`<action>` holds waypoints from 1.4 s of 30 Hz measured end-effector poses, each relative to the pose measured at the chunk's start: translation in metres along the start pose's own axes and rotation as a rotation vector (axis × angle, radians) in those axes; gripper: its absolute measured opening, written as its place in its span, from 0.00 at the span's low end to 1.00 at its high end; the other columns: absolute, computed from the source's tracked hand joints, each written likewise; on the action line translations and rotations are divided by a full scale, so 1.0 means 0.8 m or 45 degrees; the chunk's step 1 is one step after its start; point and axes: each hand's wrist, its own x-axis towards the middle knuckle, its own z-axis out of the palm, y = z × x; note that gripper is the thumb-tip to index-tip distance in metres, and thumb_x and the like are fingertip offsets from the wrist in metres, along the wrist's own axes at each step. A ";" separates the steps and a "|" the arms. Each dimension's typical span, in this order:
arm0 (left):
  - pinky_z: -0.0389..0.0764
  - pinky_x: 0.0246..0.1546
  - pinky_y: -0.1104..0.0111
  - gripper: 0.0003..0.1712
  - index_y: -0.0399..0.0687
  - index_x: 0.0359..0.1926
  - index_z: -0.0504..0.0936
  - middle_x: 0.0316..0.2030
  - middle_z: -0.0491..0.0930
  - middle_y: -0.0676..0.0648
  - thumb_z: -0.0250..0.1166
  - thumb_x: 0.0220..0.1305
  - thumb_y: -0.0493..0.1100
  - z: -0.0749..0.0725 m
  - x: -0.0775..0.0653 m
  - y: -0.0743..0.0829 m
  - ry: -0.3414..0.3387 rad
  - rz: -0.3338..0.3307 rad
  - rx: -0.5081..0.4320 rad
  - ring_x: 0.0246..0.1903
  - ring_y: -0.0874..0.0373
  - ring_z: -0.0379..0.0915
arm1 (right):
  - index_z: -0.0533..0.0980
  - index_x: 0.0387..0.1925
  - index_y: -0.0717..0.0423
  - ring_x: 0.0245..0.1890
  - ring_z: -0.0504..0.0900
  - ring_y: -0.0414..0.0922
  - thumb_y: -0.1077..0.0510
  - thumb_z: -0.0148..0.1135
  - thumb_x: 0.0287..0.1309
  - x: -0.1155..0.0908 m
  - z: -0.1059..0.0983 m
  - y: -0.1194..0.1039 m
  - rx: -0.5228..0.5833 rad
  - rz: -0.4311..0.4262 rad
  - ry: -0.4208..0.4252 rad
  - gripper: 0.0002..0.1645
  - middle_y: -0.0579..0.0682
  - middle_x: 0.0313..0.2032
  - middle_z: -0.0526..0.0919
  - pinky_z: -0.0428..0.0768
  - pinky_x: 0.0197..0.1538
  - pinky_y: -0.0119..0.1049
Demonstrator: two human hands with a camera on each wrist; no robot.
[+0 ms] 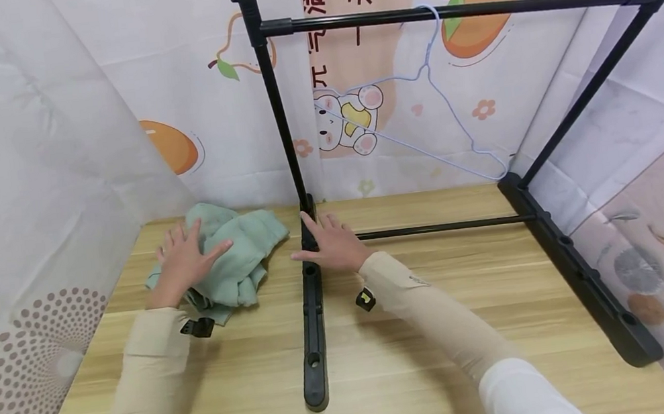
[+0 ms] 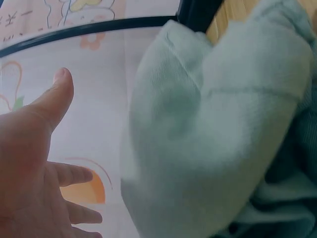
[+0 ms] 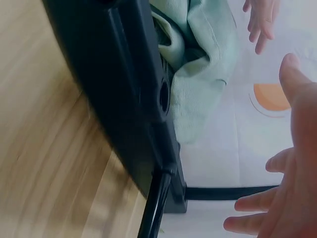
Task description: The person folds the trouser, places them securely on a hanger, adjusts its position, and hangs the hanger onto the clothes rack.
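Observation:
A pale green cloth item [image 1: 245, 243] with a visible seam lies crumpled on the table at the left; its exact kind cannot be told. My left hand [image 1: 183, 263] hovers at its left side, fingers spread, and the left wrist view shows the palm beside the cloth [image 2: 198, 139] with nothing held. Over the left foot of the black rack [image 1: 310, 324] is my right hand [image 1: 336, 244], fingers extended and holding nothing. In the right wrist view that hand [image 3: 297, 168] appears apart from the rack foot [image 3: 124, 84]. A light blue wire hanger [image 1: 427, 62] hangs from the rack's top bar.
The rack's top bar [image 1: 349, 21] spans above the table, with a thin lower bar [image 1: 443, 227] near the surface. Its right foot [image 1: 589, 281] stands at the table's right side. Printed curtains [image 1: 238, 122] enclose the wooden table [image 1: 446, 370] at the back and sides.

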 end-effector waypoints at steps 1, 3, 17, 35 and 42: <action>0.36 0.62 0.27 0.60 0.40 0.76 0.42 0.72 0.35 0.22 0.47 0.61 0.78 -0.001 0.000 -0.003 0.000 -0.009 0.000 0.71 0.23 0.25 | 0.40 0.78 0.42 0.76 0.47 0.59 0.24 0.49 0.60 0.003 0.001 -0.003 -0.007 -0.012 -0.003 0.56 0.61 0.76 0.48 0.57 0.71 0.62; 0.37 0.61 0.27 0.60 0.39 0.76 0.41 0.72 0.35 0.21 0.47 0.62 0.78 -0.004 0.000 -0.010 -0.004 -0.021 -0.011 0.71 0.23 0.26 | 0.40 0.78 0.42 0.76 0.48 0.60 0.24 0.49 0.60 0.009 0.005 -0.009 -0.020 -0.026 -0.017 0.55 0.62 0.76 0.48 0.58 0.71 0.62; 0.48 0.56 0.25 0.55 0.38 0.76 0.38 0.69 0.37 0.16 0.34 0.67 0.76 -0.007 0.004 -0.060 -0.125 -0.125 -0.031 0.67 0.17 0.33 | 0.42 0.78 0.47 0.75 0.53 0.60 0.23 0.49 0.58 0.037 0.033 -0.042 -0.003 -0.093 -0.114 0.58 0.62 0.75 0.50 0.64 0.69 0.60; 0.54 0.64 0.33 0.58 0.30 0.74 0.36 0.70 0.41 0.19 0.34 0.68 0.75 -0.016 0.027 -0.095 -0.371 -0.206 -0.084 0.67 0.21 0.41 | 0.41 0.78 0.45 0.73 0.60 0.54 0.26 0.63 0.51 0.072 0.048 -0.089 0.159 -0.117 -0.240 0.65 0.60 0.75 0.52 0.67 0.70 0.48; 0.58 0.65 0.37 0.57 0.20 0.71 0.38 0.68 0.42 0.16 0.37 0.70 0.70 -0.013 0.038 -0.090 -0.467 -0.238 -0.034 0.66 0.21 0.44 | 0.38 0.78 0.48 0.72 0.63 0.52 0.30 0.64 0.53 0.087 0.077 -0.100 0.172 -0.074 -0.272 0.65 0.60 0.74 0.56 0.69 0.69 0.41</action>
